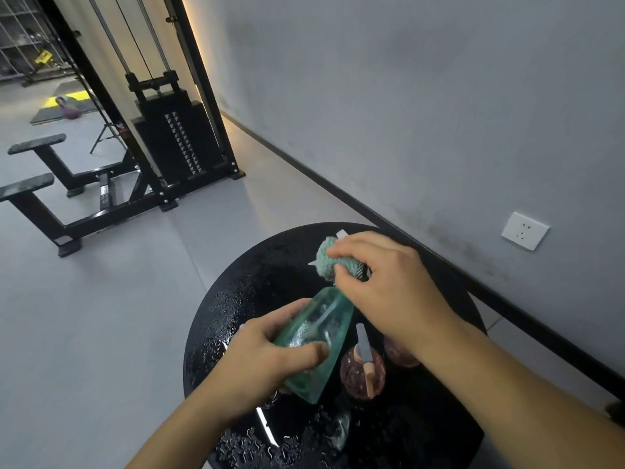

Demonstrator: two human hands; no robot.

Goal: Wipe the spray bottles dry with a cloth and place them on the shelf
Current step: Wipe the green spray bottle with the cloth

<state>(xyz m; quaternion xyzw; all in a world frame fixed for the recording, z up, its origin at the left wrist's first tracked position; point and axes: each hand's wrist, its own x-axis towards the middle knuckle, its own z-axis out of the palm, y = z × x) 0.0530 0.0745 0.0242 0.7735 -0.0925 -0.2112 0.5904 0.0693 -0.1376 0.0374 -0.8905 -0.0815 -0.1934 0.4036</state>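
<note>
My left hand (260,353) grips the body of a translucent green spray bottle (318,330), tilted with its head pointing away from me over a round black table (233,299). My right hand (382,282) holds a teal cloth (329,260) wrapped round the bottle's white spray head, whose nozzle tip pokes out beyond the cloth. Two pinkish spray bottles stand on the table below my right arm: one (363,370) with its white trigger head showing, the other (399,352) mostly hidden by my wrist.
The table top is wet, with water drops and small puddles. A grey wall with a white socket (525,230) runs along the right. A black cable weight machine (176,143) and benches (40,184) stand on the grey floor at left.
</note>
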